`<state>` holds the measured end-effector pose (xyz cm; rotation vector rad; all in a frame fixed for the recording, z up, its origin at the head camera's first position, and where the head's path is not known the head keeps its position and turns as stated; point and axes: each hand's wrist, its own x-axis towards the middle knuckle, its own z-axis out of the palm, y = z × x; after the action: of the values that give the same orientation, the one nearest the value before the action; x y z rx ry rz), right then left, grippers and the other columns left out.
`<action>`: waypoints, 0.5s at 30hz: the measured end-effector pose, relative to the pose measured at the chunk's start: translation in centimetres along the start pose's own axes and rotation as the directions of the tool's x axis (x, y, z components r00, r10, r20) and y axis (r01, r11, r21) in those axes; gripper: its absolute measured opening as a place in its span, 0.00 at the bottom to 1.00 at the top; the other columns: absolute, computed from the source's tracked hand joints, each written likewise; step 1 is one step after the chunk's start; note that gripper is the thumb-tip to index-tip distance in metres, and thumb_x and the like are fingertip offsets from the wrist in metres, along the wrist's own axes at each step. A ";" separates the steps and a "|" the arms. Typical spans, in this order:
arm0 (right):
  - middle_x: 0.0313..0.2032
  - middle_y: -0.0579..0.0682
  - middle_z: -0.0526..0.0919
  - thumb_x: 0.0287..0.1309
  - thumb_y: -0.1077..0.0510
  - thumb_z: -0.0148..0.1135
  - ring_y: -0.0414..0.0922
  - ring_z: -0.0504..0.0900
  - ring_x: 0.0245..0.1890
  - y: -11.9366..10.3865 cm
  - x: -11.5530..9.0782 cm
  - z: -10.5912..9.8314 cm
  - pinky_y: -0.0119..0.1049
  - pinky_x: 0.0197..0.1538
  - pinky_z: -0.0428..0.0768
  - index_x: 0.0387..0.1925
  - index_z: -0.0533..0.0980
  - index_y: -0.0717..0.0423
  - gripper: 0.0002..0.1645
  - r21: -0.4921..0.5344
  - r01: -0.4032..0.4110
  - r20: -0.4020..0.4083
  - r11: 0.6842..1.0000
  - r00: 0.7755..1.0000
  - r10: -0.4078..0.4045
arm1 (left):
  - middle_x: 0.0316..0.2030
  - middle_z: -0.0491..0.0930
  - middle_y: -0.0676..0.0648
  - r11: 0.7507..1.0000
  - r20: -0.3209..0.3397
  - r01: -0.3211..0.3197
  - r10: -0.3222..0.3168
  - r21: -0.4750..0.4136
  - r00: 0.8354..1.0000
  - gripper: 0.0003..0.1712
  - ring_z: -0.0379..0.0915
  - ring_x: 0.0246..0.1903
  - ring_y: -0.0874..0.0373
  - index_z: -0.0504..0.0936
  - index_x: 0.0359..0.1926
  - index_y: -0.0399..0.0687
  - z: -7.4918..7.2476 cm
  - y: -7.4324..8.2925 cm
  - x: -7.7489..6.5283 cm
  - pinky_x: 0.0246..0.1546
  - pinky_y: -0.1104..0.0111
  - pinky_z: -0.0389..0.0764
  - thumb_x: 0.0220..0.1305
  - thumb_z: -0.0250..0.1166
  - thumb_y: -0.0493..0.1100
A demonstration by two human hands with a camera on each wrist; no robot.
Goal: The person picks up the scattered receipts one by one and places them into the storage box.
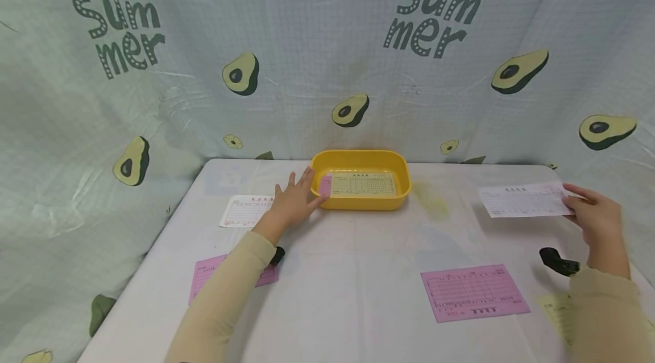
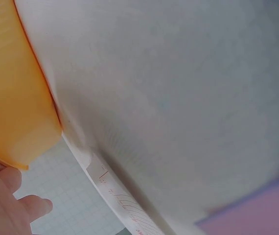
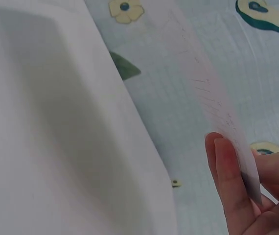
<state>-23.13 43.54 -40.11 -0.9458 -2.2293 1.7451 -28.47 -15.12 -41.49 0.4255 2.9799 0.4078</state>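
Observation:
My left hand point(image 1: 293, 203) touches the left side of a yellow plastic basin point(image 1: 368, 203), its fingers spread by the rim. In the left wrist view the fingers point(image 2: 12, 180) lie against the basin's orange-looking edge. Inside the basin lie a yellowish printed form point(image 1: 363, 184) and part of a pink one point(image 1: 324, 184). At the right, my right hand point(image 1: 598, 215) pinches one end of a white printed form point(image 1: 524, 200) between thumb and fingers. That form is held above the table, casting a shadow, and appears nearly edge-on in the right wrist view.
Another white form point(image 1: 243, 212) lies left of the basin. Pink forms lie at front left point(image 1: 207, 272), partly under my left arm, and at front right point(image 1: 473, 293). A yellow form point(image 1: 558, 312) is partly covered by my right sleeve. A patterned curtain point(image 1: 307, 38) hangs behind the white table point(image 1: 348, 283).

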 end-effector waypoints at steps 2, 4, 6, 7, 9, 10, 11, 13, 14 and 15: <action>0.41 0.37 0.72 0.74 0.64 0.53 0.28 0.76 0.26 -0.4 -0.1 0.4 0.21 0.28 0.79 0.78 0.62 0.52 0.34 0.064 -0.010 0.012 0.998 1.000 0.009 | 0.82 0.39 0.46 1.000 -0.001 -0.001 0.001 -0.001 1.000 0.52 0.35 0.78 0.34 0.41 0.83 0.44 0.0 0.0 0.0 0.69 0.30 0.42 0.76 0.47 0.70; 0.39 0.35 0.70 0.74 0.64 0.54 0.29 0.77 0.26 -0.8 -0.2 1.0 0.21 0.28 0.80 0.77 0.63 0.51 0.34 0.101 -0.009 0.017 0.995 1.000 0.007 | 0.82 0.39 0.46 1.000 0.002 -0.001 0.001 -0.003 1.000 0.52 0.34 0.78 0.34 0.41 0.83 0.44 0.0 0.0 0.0 0.69 0.30 0.42 0.76 0.47 0.70; 0.39 0.35 0.70 0.74 0.64 0.54 0.29 0.77 0.27 -1.2 -0.3 1.6 0.21 0.28 0.80 0.77 0.64 0.50 0.33 0.118 -0.003 0.014 0.993 1.000 0.001 | 0.82 0.38 0.47 1.000 0.006 0.000 0.000 -0.005 1.000 0.52 0.34 0.78 0.35 0.41 0.83 0.44 0.0 0.0 0.0 0.69 0.30 0.42 0.76 0.47 0.70; 0.40 0.36 0.71 0.74 0.64 0.54 0.29 0.76 0.28 -1.4 -0.3 2.0 0.21 0.28 0.80 0.77 0.64 0.50 0.33 0.118 0.003 0.011 0.993 1.000 -0.004 | 0.82 0.38 0.47 1.000 0.006 0.000 0.000 -0.005 1.000 0.52 0.34 0.78 0.35 0.41 0.83 0.44 0.0 0.0 0.0 0.69 0.30 0.42 0.76 0.47 0.70; 0.44 0.39 0.72 0.74 0.64 0.54 0.30 0.75 0.29 -1.8 -0.4 2.8 0.20 0.28 0.79 0.76 0.65 0.51 0.32 0.119 0.011 0.005 0.993 1.000 -0.012 | 0.82 0.39 0.46 1.000 0.002 0.001 -0.001 -0.004 1.000 0.51 0.34 0.78 0.35 0.41 0.83 0.44 0.0 0.0 0.0 0.69 0.30 0.42 0.76 0.47 0.70; 0.46 0.40 0.72 0.75 0.64 0.54 0.30 0.75 0.30 -2.0 -0.4 3.2 0.20 0.28 0.79 0.76 0.65 0.50 0.32 0.125 0.011 0.003 0.992 1.000 -0.011 | 0.82 0.39 0.46 1.000 -0.001 0.002 -0.002 -0.004 1.000 0.51 0.34 0.78 0.34 0.42 0.83 0.44 0.0 0.0 0.0 0.69 0.30 0.42 0.76 0.47 0.70; 0.46 0.40 0.72 0.75 0.64 0.53 0.30 0.75 0.30 -2.1 -0.5 3.7 0.20 0.28 0.79 0.76 0.65 0.50 0.32 0.135 0.013 0.004 0.991 1.000 -0.014 | 0.82 0.39 0.46 1.000 -0.004 0.002 -0.002 -0.003 1.000 0.51 0.35 0.78 0.34 0.42 0.83 0.44 0.0 0.0 0.0 0.69 0.29 0.42 0.76 0.48 0.70; 0.47 0.41 0.73 0.75 0.64 0.53 0.31 0.75 0.31 -2.5 -0.5 4.6 0.20 0.28 0.79 0.76 0.66 0.51 0.31 0.164 0.019 0.008 0.986 1.000 -0.020 | 0.82 0.39 0.46 1.000 -0.005 0.002 -0.002 -0.003 1.000 0.51 0.35 0.78 0.34 0.42 0.83 0.44 0.0 0.0 0.1 0.69 0.30 0.42 0.76 0.47 0.70; 0.47 0.41 0.73 0.75 0.64 0.53 0.31 0.76 0.32 -2.6 -0.5 5.0 0.20 0.29 0.79 0.76 0.66 0.51 0.31 0.178 0.022 0.013 0.984 1.000 -0.024 | 0.82 0.39 0.46 1.000 -0.005 0.001 -0.001 -0.003 1.000 0.51 0.35 0.78 0.34 0.42 0.83 0.44 0.0 0.0 0.1 0.69 0.30 0.42 0.76 0.47 0.70; 0.47 0.41 0.73 0.75 0.64 0.53 0.32 0.76 0.32 -2.7 -0.6 5.4 0.20 0.29 0.79 0.75 0.67 0.51 0.31 0.188 0.026 0.019 0.982 0.999 -0.030 | 0.82 0.39 0.46 1.000 -0.003 0.001 -0.001 -0.005 1.000 0.51 0.35 0.78 0.34 0.42 0.83 0.44 0.0 0.0 0.1 0.69 0.30 0.42 0.76 0.47 0.70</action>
<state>-26.37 38.44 -39.13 -0.8534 -2.0349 1.9211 -28.62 -15.11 -41.49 0.4239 2.9808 0.4167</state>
